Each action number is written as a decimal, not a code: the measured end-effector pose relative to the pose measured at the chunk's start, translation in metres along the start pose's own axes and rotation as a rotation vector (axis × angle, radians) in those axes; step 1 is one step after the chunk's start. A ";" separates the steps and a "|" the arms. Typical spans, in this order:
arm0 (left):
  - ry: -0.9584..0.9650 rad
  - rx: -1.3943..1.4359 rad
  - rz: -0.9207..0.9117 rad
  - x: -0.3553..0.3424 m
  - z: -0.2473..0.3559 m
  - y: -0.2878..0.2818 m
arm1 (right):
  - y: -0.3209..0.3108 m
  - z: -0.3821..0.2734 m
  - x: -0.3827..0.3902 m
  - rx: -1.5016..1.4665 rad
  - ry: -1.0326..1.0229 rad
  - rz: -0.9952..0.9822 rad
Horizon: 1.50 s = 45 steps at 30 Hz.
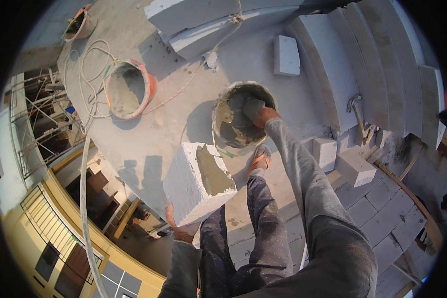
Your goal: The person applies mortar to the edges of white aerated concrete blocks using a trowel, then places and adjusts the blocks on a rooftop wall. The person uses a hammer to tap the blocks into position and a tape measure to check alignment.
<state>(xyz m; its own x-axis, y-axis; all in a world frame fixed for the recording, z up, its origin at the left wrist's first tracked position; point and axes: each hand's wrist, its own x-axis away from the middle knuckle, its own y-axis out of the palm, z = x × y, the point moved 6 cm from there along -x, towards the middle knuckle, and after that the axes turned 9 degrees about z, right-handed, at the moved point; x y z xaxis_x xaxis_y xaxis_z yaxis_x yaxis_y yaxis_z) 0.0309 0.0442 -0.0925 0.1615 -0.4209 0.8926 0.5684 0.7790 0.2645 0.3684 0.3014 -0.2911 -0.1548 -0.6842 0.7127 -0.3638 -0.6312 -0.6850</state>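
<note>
Outdoor site, sunlit concrete slab (169, 131) running ahead of both hands. Yellow building (27, 226) left of and below left hand. Big stack of pale aerated blocks (340, 79) ahead-right of right hand. Mortar bucket (215, 119) around right hand, which is inside the rim; orange-rimmed bucket (152, 84), also with mortar in it, well ahead of left hand. Aerated concrete block (184, 191) is on the left hand (184, 231), tilted, grey mortar patch (212, 173) on its upper face. Left hand part-open, cupped under the block's near end, thumb up its left side; some fingers hidden. Loose block (286, 55) beyond right hand. Right hand (266, 117) closed round a flat-bladed tool (253, 107), probably a trowel, blade down in the bucket; handle hidden. Claw hammer (358, 116) out to the right of right hand.
</note>
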 end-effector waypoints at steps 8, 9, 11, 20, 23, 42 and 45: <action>-0.065 0.144 -0.057 0.011 -0.010 -0.022 | 0.057 -0.040 -0.014 -0.069 -0.048 -0.006; -0.055 0.149 -0.003 0.010 -0.009 -0.024 | 0.058 -0.038 -0.014 -0.065 -0.089 -0.010; -0.046 0.155 0.117 0.008 -0.009 -0.024 | 0.052 -0.027 -0.009 -0.091 -0.217 -0.017; -0.118 0.289 0.154 -0.006 -0.002 0.044 | -0.019 0.051 0.070 -0.796 -0.146 -0.224; -0.196 0.323 0.117 -0.001 -0.002 0.077 | -0.051 0.066 0.128 -0.934 -0.176 -0.169; -0.338 0.235 0.319 0.024 -0.001 0.190 | -0.080 0.051 0.364 -0.429 -0.605 0.606; -0.328 0.291 0.342 0.024 0.006 0.170 | -0.090 0.068 0.331 -0.438 -0.459 0.566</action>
<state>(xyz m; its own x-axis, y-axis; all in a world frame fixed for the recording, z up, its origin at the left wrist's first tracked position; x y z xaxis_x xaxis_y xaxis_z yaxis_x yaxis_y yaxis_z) 0.1260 0.1693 -0.0244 0.0119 0.0085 0.9999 0.2736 0.9618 -0.0114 0.4120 0.1072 -0.0037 -0.0669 -0.9943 0.0836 -0.6810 -0.0158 -0.7322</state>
